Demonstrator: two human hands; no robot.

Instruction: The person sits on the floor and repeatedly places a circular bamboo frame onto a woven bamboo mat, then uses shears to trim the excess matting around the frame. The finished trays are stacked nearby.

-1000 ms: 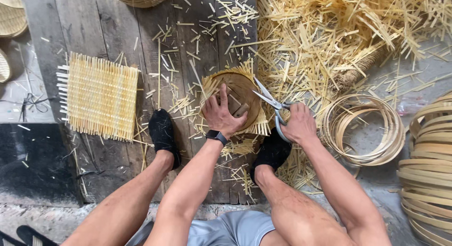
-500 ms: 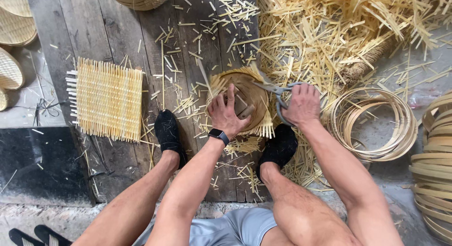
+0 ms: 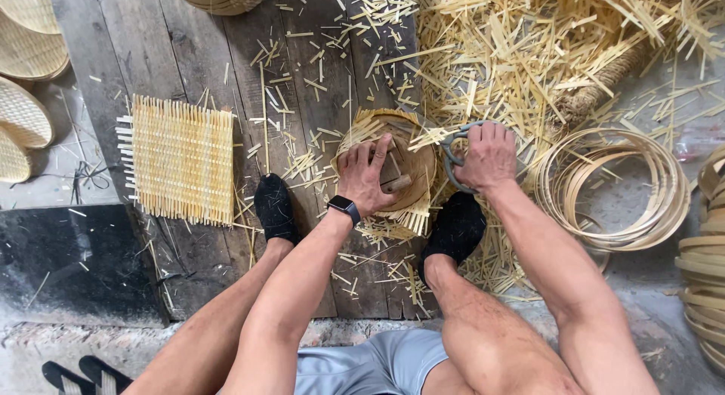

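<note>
Hands work at the middle of a plank floor [image 3: 189, 63], seen from above between the person's bare knees.

Left hand [image 3: 366, 176]: palm down, fingers spread, pressing flat on a round mould [image 3: 411, 157] with a woven bamboo mat beneath it. Nothing is clenched; the hand bears down rather than grips. A dark watch [image 3: 344, 208] sits on the wrist.

Right hand [image 3: 489, 157]: fingers curled and closed round the handles of grey shears [image 3: 453, 157]. The handle loops show at the left edge of the hand; the blades are hidden, so whether they are apart or together cannot be told. The shears lie just beside the right rim of the mould, touching the fringe of strip ends there.

Mould position: on the planks between two feet in black socks [image 3: 276, 208], nearer the right foot. Loose strip ends stick out round its edge on the near and left sides.

Surroundings:
- Square woven mat [image 3: 181, 159], flat on the planks, well left of the mould.
- Heap of bamboo offcuts [image 3: 544, 47], beyond and right of the right hand.
- Stack of bamboo hoops [image 3: 612, 187], right of the right forearm.
- Finished woven trays [image 3: 26, 85], at the far left edge.
</note>
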